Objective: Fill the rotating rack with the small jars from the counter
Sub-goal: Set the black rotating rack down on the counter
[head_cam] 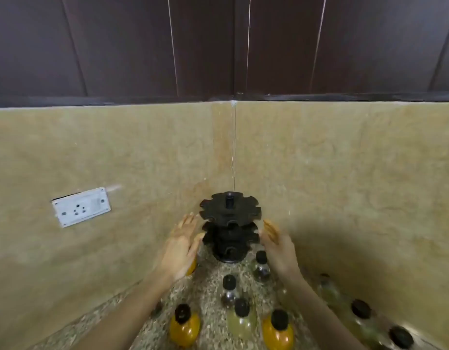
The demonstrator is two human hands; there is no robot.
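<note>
A black rotating rack [230, 227] with notched tiers stands in the counter's corner, its slots holding no jars that I can see. My left hand [181, 246] is open at its left side, fingers spread, close to the tiers. My right hand [277, 242] is open at its right side. Small black-capped jars stand on the speckled counter [210, 279] in front: an orange jar [184, 325], another orange jar [278, 329], a pale yellow jar [241, 318], a clear jar [229, 289] and a clear jar [261, 266]. One more orange jar [192, 267] shows partly under my left hand.
Beige tiled walls meet right behind the rack. A white wall socket [81, 207] sits on the left wall. Dark cabinets [218, 46] hang overhead. More black-capped jars [361, 309] line the right wall under my right forearm.
</note>
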